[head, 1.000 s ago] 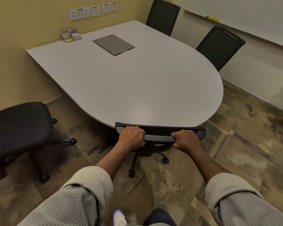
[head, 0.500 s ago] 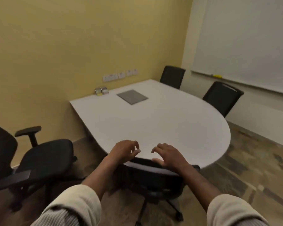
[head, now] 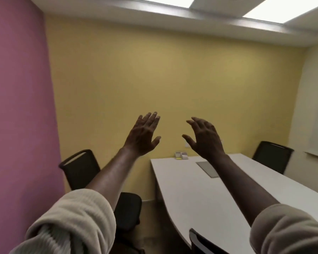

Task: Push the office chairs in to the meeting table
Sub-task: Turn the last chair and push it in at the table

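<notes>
The head view shows a small room with a yellow wall [head: 173,79] ahead, a pink wall [head: 17,107] at nine o'clock and two bright ceiling panels at twelve. The white counter [head: 200,195] runs from the yellow wall toward five o'clock, carrying a grey flap [head: 207,169] and a small holder [head: 181,155] at its far end.

I count three chairs. One chair [head: 81,167] stands apart from the counter at eight o'clock, its seat partly behind my left forearm. A second [head: 272,156] sits close against the counter's far side at three o'clock. Of the third [head: 200,242], at six o'clock, only a dark edge shows, cut off by the frame.

My left hand [head: 141,136] and right hand [head: 204,138] are raised in the air, fingers [head: 151,120] spread and released, grasping nothing. Both sleeves [head: 72,222] are pushed up. The far right of the room is blurred.
</notes>
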### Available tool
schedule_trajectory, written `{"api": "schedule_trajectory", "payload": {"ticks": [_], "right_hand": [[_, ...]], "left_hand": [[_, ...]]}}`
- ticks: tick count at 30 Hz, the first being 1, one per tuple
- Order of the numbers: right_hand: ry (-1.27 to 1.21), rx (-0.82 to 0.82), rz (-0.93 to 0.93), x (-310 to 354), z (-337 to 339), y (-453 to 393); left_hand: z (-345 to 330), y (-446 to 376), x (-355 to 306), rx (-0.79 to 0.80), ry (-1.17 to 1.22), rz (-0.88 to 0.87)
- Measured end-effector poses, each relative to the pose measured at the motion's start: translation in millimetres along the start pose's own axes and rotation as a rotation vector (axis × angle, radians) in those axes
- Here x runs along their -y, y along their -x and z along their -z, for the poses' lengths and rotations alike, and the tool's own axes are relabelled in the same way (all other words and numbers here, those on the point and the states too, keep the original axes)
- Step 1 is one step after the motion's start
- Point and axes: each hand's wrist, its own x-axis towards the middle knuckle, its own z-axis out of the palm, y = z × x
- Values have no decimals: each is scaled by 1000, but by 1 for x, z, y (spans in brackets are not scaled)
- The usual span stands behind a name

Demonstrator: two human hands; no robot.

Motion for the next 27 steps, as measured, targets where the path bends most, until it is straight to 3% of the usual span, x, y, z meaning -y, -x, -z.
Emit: {"api": "schedule_trajectory", "payload": {"ticks": [9,16,27], "right_hand": [[-147,44,147,128,-98,-69],[-220,94,252,254,-212,-142],[-254,200,219,416,-414,-233]], "left_hand": [[40,85,152,39,-129,154],[40,158,310,90,-206,232],[-13,244,544,185,-167,307]]}}
